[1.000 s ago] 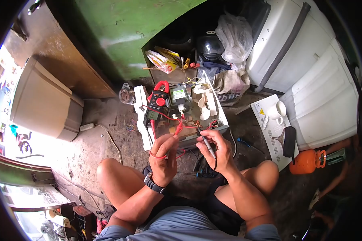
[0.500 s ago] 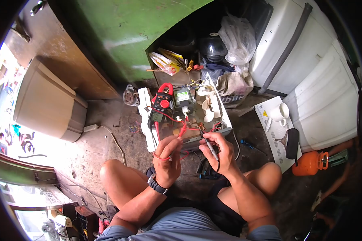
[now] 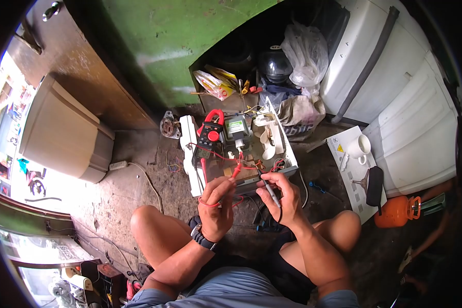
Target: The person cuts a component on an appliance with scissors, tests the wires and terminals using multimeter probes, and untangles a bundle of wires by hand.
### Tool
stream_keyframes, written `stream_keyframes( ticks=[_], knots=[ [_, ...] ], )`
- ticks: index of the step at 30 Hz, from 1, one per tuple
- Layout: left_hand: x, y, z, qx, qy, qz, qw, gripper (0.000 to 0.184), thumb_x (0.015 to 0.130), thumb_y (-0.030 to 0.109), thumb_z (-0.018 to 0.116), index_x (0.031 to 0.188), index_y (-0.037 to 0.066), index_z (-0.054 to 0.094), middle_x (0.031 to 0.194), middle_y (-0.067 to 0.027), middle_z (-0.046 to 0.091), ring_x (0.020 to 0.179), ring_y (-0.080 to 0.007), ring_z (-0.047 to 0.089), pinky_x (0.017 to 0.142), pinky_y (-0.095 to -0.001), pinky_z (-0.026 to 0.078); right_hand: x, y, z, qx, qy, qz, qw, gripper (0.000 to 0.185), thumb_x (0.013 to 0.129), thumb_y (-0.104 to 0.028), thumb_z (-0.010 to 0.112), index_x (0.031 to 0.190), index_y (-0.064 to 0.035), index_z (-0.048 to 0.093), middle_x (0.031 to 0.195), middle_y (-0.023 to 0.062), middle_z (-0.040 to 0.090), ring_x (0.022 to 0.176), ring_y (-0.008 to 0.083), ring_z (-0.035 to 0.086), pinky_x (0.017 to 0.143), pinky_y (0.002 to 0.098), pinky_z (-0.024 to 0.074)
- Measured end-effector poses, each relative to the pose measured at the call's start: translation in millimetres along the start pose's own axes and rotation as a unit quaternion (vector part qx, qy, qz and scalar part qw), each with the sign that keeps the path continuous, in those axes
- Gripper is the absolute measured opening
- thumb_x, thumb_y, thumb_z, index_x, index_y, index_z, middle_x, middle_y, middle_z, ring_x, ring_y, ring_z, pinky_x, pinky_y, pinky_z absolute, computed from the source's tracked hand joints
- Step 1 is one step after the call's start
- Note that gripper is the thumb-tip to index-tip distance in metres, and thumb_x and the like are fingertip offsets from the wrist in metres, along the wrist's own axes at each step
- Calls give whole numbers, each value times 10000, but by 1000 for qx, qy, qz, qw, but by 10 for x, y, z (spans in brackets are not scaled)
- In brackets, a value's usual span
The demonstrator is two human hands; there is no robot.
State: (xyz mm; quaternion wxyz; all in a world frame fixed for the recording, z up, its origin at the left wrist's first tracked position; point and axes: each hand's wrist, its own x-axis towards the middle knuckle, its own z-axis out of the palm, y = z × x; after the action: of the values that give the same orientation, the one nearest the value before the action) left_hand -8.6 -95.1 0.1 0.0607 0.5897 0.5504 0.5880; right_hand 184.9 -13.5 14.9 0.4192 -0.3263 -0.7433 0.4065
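Note:
My left hand (image 3: 216, 208) is closed around a red test probe (image 3: 236, 170), its tip pointing up into an opened appliance chassis (image 3: 287, 173). In my right hand (image 3: 285, 197) is a dark grey test probe (image 3: 271, 193), pinched between thumb and fingers and tilted toward the wires at the chassis front. Whether either tip touches metal is too small to tell. A red and black clamp meter (image 3: 211, 134) leans at the chassis's left side, its small display unreadable. Beside it sits a transformer (image 3: 236, 128) with a green and white label. Red wires (image 3: 249, 167) run below it.
A round metal motor part (image 3: 169, 124) lies left of the chassis. On the right, a white panel (image 3: 351, 179) carries a white cup (image 3: 359, 146), near an orange gas canister (image 3: 397, 211). A blue screwdriver (image 3: 318, 187) rests on the floor. Behind are bags and a helmet (image 3: 275, 64).
The whole view has shifted slightly. Both hands keep hold of their probes in nearly the same places over the front of the chassis.

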Motion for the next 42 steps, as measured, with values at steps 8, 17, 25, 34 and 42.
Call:
stream_keyframes(
  ticks=[8, 17, 25, 34, 42],
  knots=[
    [-12, 31, 23, 4, 29, -27, 999, 315, 962, -122, 720, 1234, 37, 722, 1172, -178, 740, 1041, -328, 759, 845, -407, 618, -7, -6, -20, 10, 8, 1, 1000, 348, 985, -127, 820, 1263, -10, 646, 993, 145, 805, 905, 260, 814, 816, 364, 637],
    [0, 55, 18, 18, 16, -23, 999, 274, 982, -100, 708, 1222, 32, 724, 1169, -173, 738, 1031, -341, 752, 870, -410, 612, -27, -26, -27, -2, 1, -1, 1000, 344, 979, -109, 820, 1263, -18, 649, 989, 141, 803, 911, 259, 812, 807, 369, 634],
    [-5, 54, 33, 17, 20, -26, 999, 306, 967, -98, 735, 1242, 36, 716, 1163, -174, 744, 1033, -336, 752, 858, -410, 610, -23, -22, -10, -4, 0, 9, 1000, 351, 982, -121, 821, 1273, -27, 648, 1001, 134, 806, 921, 259, 813, 806, 370, 633],
    [-6, -3, 60, 7, 31, -4, 999, 312, 970, -122, 714, 1236, 41, 717, 1191, -183, 735, 1009, -317, 768, 813, -388, 642, -17, -23, -18, 0, -5, 9, 1000, 342, 985, -109, 806, 1272, 0, 653, 1029, 152, 812, 937, 230, 798, 869, 353, 616],
    [-32, -17, 45, 6, 17, -18, 1000, 324, 977, -133, 694, 1255, 33, 713, 1220, -193, 721, 1003, -304, 773, 806, -374, 660, -15, 3, -21, 8, -7, -2, 1000, 337, 991, -108, 795, 1274, 1, 647, 1026, 155, 807, 945, 237, 797, 871, 356, 614]
  ],
)
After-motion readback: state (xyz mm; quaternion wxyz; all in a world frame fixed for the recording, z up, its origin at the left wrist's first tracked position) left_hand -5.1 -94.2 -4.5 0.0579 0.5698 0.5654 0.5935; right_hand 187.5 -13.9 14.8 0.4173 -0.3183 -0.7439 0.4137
